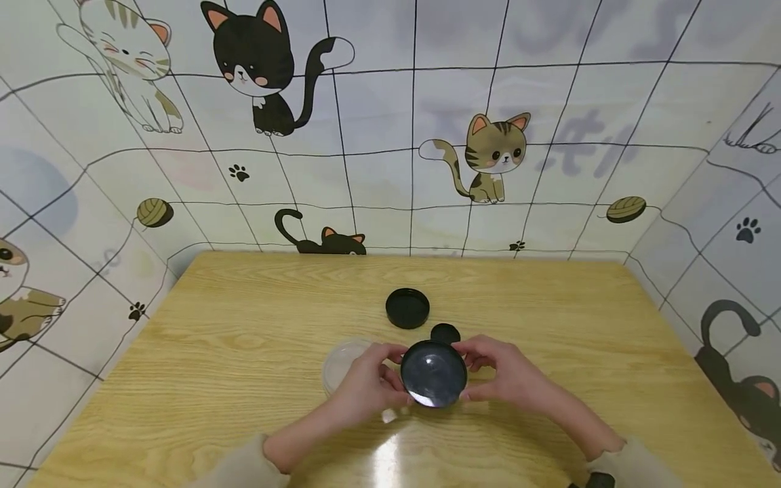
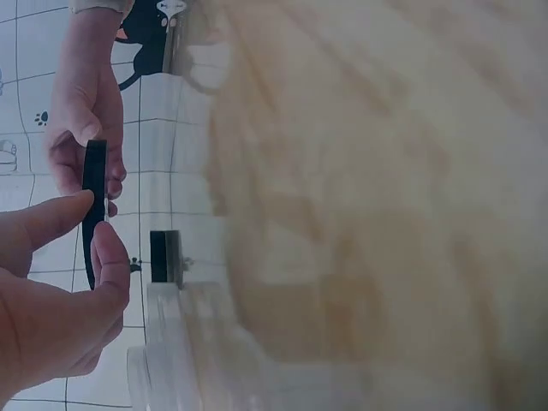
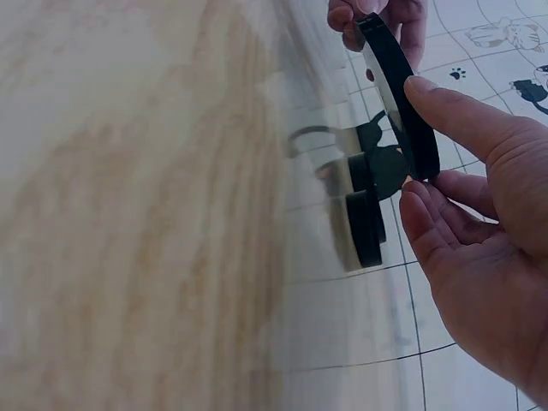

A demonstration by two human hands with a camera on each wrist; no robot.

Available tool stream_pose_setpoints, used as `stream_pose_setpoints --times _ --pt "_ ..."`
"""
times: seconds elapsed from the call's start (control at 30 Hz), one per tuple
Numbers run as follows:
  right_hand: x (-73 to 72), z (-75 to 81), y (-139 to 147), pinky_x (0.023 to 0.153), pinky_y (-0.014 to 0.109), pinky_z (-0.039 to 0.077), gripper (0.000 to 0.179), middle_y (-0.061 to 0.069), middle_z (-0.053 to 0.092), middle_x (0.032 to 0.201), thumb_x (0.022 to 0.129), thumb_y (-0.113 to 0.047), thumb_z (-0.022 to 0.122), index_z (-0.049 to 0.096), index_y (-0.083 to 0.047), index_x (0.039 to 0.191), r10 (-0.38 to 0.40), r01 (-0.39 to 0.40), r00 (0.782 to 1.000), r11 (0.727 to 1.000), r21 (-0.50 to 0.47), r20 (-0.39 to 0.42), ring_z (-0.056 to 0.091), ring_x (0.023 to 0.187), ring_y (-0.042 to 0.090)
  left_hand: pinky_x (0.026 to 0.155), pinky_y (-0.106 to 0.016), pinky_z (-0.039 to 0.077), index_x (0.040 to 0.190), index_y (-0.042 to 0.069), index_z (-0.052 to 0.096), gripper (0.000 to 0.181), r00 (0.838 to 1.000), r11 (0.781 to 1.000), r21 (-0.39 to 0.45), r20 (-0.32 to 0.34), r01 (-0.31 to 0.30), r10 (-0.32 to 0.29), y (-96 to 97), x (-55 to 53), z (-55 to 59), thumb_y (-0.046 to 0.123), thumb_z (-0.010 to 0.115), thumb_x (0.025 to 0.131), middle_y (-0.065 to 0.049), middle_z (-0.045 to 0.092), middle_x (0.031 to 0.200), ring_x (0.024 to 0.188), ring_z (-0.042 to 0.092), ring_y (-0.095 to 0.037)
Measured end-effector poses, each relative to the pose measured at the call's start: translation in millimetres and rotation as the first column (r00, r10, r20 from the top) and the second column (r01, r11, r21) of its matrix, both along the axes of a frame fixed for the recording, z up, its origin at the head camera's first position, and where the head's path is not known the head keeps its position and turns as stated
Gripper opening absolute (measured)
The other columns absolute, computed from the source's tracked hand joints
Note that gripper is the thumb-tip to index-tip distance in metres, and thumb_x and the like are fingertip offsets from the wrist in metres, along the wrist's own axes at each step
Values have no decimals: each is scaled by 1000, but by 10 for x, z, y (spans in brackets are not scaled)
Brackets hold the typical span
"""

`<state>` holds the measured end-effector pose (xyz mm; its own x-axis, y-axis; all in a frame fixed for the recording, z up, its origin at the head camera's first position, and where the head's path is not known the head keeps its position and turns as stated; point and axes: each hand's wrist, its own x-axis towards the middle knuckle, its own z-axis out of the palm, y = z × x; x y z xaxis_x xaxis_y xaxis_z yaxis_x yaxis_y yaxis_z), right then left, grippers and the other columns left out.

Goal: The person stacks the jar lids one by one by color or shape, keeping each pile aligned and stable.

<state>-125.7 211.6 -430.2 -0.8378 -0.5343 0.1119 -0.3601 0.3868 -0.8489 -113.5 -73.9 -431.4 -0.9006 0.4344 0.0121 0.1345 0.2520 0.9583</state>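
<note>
Both hands hold a round black lid (image 1: 434,374) by its sides above the table, its glossy dark face showing in the head view. My left hand (image 1: 371,379) pinches the left edge between thumb and fingers. On the opposite edge, my right hand (image 1: 497,369) does the same. Seen from the left wrist, the lid (image 2: 95,167) is edge-on and thin; the right wrist view shows its black rim (image 3: 407,107) tilted. A clear round container (image 1: 339,366) stands behind the left hand, partly covered by it. Just behind the held lid is a small black round piece (image 1: 445,333), partly hidden.
Farther back on the wooden table (image 1: 256,325) lies another shallow black round lid (image 1: 407,308). A wall covering with cartoon cats (image 1: 497,159) rises behind the table and along both sides. The table's surface reflects light near the front.
</note>
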Motion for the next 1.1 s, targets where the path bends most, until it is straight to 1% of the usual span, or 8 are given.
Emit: stream_pose_setpoints --times 0.13,0.3,0.43,0.5,0.63,0.73,0.9,1.1 --pt "27 -54 33 89 32 55 70 11 64 119 77 -15 92 60 6 135 6 -6 1000 1000 23 23 62 97 15 61 -21 53 133 -8 56 70 1000 1000 -15 -3 -4 4 38 34 -15 -12 86 70 -13 54 116 75 66 -15" --pt "71 -108 62 88 30 55 70 6 65 115 76 -16 93 61 5 134 -8 8 1000 999 38 7 63 95 16 59 -20 52 132 -10 56 69 1000 999 -47 -23 8 -9 98 52 -38 -12 87 69 -13 53 114 72 67 -14" --pt "87 -132 79 88 29 55 70 4 66 114 75 -17 94 62 3 134 -17 17 1000 999 51 14 63 95 14 58 -20 51 131 -11 54 69 1000 999 -47 -2 16 -16 153 80 -68 -15 84 70 -12 51 113 71 66 -11" --pt "89 -145 96 88 30 55 71 5 67 115 74 -16 94 62 4 134 -23 21 999 998 60 26 63 96 14 60 -19 51 132 -11 53 69 1000 998 -61 -5 22 -22 185 97 -84 -15 83 70 -12 50 113 71 65 -8" --pt "94 -179 155 88 29 55 71 5 67 117 73 -15 95 63 4 133 -48 43 997 996 82 55 63 97 12 77 -20 47 129 -8 56 66 998 988 -156 -66 14 -24 265 117 -119 -9 81 68 -9 51 111 71 62 -2" --pt "104 -204 217 88 28 55 71 5 67 117 73 -15 95 63 3 133 -63 57 996 994 90 68 63 97 12 85 -23 43 129 -6 58 65 996 981 -193 -81 10 -26 325 112 -138 -6 80 68 -7 52 109 76 61 -3" --pt "105 -231 288 88 28 55 70 7 67 118 74 -16 94 62 4 133 -68 62 995 995 84 76 65 98 13 87 -26 43 129 -4 58 65 998 979 -203 -53 22 -34 381 84 -145 -4 83 69 -6 51 108 86 58 -9" --pt "97 -253 326 85 28 55 67 8 67 117 74 -15 94 64 4 131 -85 80 995 993 84 50 64 97 13 87 -26 45 130 -4 58 66 997 977 -210 -68 19 -34 444 47 -143 -5 83 70 -7 51 110 73 61 -3"
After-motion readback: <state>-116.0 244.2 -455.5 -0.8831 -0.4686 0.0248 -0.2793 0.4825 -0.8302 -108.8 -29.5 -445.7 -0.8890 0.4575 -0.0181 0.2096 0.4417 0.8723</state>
